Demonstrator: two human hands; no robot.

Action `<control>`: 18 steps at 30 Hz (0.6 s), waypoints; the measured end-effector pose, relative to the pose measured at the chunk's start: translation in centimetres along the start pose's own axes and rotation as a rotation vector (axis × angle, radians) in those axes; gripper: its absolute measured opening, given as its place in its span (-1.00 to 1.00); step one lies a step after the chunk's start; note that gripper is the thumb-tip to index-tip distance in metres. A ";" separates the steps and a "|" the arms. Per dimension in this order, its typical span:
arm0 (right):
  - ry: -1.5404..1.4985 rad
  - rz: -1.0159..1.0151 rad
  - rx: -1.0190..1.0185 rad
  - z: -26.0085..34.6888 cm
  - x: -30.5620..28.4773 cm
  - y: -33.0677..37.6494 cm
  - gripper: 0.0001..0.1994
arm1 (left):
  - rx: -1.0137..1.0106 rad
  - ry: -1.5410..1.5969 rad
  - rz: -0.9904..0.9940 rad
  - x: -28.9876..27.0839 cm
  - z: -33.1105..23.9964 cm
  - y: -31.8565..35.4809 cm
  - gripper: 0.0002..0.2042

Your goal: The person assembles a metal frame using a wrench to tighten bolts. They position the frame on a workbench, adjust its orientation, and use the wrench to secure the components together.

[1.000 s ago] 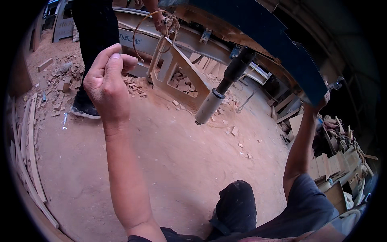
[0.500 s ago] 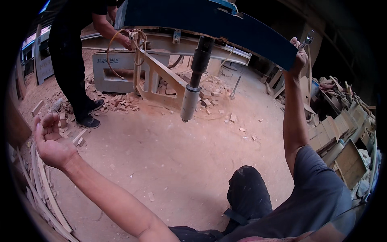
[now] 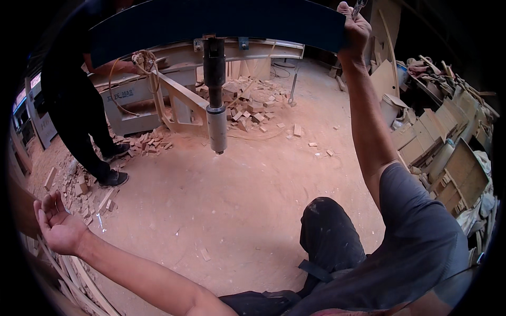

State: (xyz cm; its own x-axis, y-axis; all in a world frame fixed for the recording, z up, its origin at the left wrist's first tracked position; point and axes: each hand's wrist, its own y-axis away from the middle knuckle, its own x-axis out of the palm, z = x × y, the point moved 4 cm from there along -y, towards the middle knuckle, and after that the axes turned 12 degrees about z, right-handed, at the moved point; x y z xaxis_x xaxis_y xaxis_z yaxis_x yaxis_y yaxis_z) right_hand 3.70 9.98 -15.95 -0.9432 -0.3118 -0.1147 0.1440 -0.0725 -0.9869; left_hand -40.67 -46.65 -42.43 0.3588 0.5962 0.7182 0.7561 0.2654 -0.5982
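My left hand [image 3: 62, 226] is out at the far left, palm up and fingers loosely bent apart, with nothing in it. My right hand [image 3: 355, 32] is raised at the top right, closed on a silver wrench [image 3: 360, 7] whose metal end sticks out above the fingers. That hand is against the right end of a long dark blue machine panel [image 3: 221, 21]. Below the panel hangs a vertical spindle, with a black upper part [image 3: 214, 66] and a pale cylinder [image 3: 217, 131] at its lower end.
At the left stands another person in dark clothes [image 3: 71, 116], near a pale machine base [image 3: 129, 102] with a looped hose [image 3: 112, 84]. Wood offcuts [image 3: 250, 108] lie heaped behind the spindle. Boards and scrap [image 3: 432, 131] pile up at the right; long strips [image 3: 79, 279] lie lower left.
The view has shifted, so the panel and spindle now appear further left. My right hand appears higher and further left, still at the panel's end. My left hand appears lower, still empty.
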 end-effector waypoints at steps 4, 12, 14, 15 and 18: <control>-0.123 -0.077 0.139 3.8 4.4 0.8 -0.62 | -0.007 -0.041 0.041 1.3 0.0 -0.1 -0.66; -0.067 -0.099 0.162 4.3 3.4 1.1 -0.61 | -0.068 0.008 0.121 4.7 5.6 1.6 -0.66; -0.058 -0.138 0.143 4.3 3.8 1.0 -0.62 | -0.078 0.006 0.120 5.2 6.9 2.2 -0.66; -0.054 -0.159 0.136 4.3 4.0 1.1 -0.62 | -0.083 0.004 0.120 5.5 7.5 2.4 -0.66; -0.110 -0.151 0.022 4.8 4.5 2.3 -0.65 | -0.167 0.011 0.087 7.9 13.1 5.5 -0.66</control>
State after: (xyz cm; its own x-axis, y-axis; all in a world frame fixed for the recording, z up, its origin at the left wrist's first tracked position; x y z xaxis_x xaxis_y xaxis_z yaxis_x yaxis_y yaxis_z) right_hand 1.21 3.90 -18.19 -0.9162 -0.3977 0.0489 0.0109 -0.1465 -0.9891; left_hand -40.86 -30.53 -44.70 0.4320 0.6029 0.6707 0.8022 0.0829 -0.5912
